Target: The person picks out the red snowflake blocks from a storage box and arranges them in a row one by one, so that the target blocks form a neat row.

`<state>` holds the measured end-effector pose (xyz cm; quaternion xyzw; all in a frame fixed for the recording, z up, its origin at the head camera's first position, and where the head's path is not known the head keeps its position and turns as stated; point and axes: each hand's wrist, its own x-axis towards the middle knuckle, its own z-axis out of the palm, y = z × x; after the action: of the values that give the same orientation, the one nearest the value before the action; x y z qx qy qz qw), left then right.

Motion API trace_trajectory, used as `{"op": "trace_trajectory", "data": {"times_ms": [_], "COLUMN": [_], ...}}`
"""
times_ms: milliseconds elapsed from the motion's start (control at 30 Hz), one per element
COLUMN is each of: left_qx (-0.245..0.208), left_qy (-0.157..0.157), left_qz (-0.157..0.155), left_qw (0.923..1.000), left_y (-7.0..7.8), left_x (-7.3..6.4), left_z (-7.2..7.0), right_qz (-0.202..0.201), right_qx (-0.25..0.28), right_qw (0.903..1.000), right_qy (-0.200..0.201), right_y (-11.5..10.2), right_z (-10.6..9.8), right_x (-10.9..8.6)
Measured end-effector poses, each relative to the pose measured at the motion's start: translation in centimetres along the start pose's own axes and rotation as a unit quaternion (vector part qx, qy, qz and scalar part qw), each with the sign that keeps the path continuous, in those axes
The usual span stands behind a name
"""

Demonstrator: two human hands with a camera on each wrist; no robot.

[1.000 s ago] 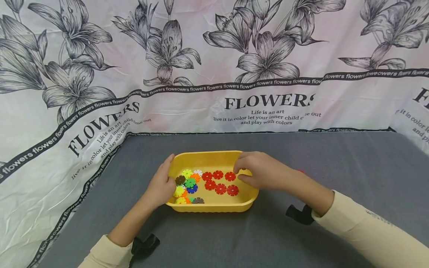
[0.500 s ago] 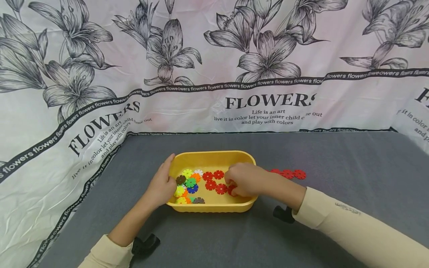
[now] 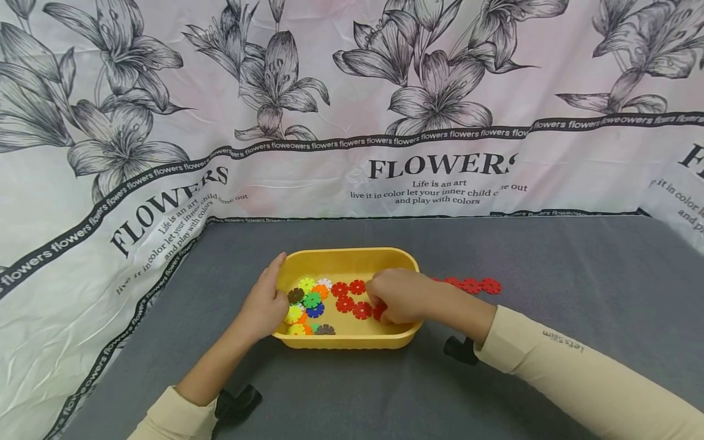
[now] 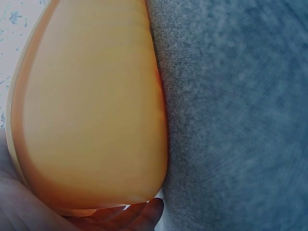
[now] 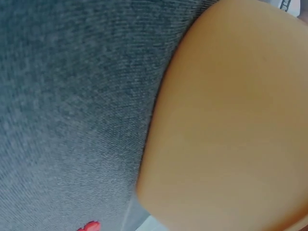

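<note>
A yellow plastic basin (image 3: 352, 339) sits on the grey cloth. My left hand (image 3: 266, 308) grips its left end, thumb up along the rim. In the left wrist view, the fingers (image 4: 154, 211) curl around the outside of the basin (image 4: 91, 110). My right hand (image 3: 401, 296) reaches inside the right end, fingers curled down and pinching at a red notched plastic disc (image 3: 379, 311), mostly covered by the hand. Several more red discs (image 3: 344, 304) lie in the middle. Mixed colored discs, including a green one (image 3: 311, 299), cluster at the left. The basin wall hides the right fingertips in the right wrist view.
A row of red discs (image 3: 471, 286) lies on the cloth right of the basin, partly behind the right forearm. A white curtain (image 3: 308, 177) printed with flowers hangs behind the grey surface (image 3: 577, 275). Black wrist-camera mounts (image 3: 239, 403) show below both wrists.
My right hand has moved left and down into the basin, onto a red disc at its right side. More of the outside row of red discs shows. The left hand keeps its place.
</note>
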<state>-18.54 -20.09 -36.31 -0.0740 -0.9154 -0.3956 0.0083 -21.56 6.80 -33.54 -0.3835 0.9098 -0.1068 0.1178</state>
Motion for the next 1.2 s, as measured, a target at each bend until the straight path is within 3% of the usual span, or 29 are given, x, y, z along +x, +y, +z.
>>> {"op": "trace_trajectory", "data": {"times_ms": [567,1200], "left_qx": [-0.001,-0.002], "left_qy": [-0.001,0.001], "left_qz": [-0.004,-0.002], "left_qw": [1.0,1.0], "left_y": [0.0,0.1], "left_x": [-0.2,-0.1], "left_z": [0.0,0.0], "right_qz": [-0.03,0.01], "right_qx": [0.099,0.228], "right_qw": [0.9939,0.9725], "right_qy": [0.04,0.046], "right_y": [0.5,1.0], "right_z": [-0.6,-1.5], "right_x": [-0.3,-0.5]}}
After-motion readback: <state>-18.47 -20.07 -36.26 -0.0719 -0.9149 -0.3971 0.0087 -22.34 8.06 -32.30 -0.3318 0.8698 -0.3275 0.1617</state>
